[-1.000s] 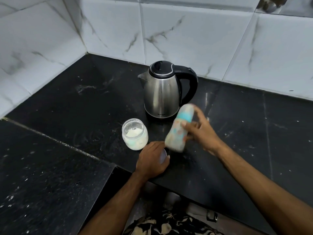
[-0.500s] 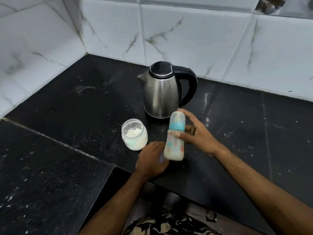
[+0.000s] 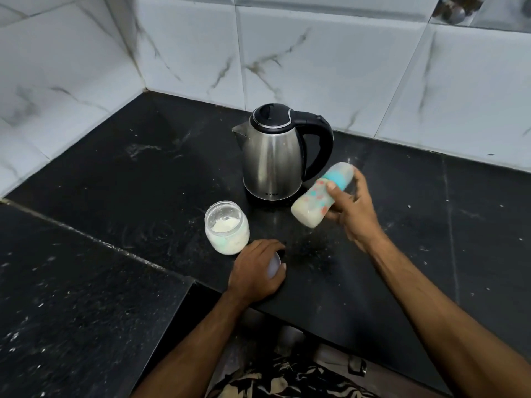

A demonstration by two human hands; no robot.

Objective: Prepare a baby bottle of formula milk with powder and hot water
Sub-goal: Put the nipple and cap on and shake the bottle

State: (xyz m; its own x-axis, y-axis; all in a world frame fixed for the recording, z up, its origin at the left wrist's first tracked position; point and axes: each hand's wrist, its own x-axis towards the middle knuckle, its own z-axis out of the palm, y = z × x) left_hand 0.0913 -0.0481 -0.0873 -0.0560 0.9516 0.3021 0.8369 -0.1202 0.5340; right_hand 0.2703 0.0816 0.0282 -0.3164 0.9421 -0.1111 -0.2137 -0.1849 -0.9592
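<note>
Your right hand [image 3: 352, 209] has its fingers wrapped round the milky, teal-collared plastic baby bottle [image 3: 319, 196], lifted off the black stone worktop [image 3: 115, 182], long axis tilted, cap end far-right; your left hand [image 3: 257, 272] curls over a small round lid [image 3: 273, 267] nearer you

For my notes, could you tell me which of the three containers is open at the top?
The jar of powder: it has no lid, while the kettle is lidded and the bottle capped.
</note>
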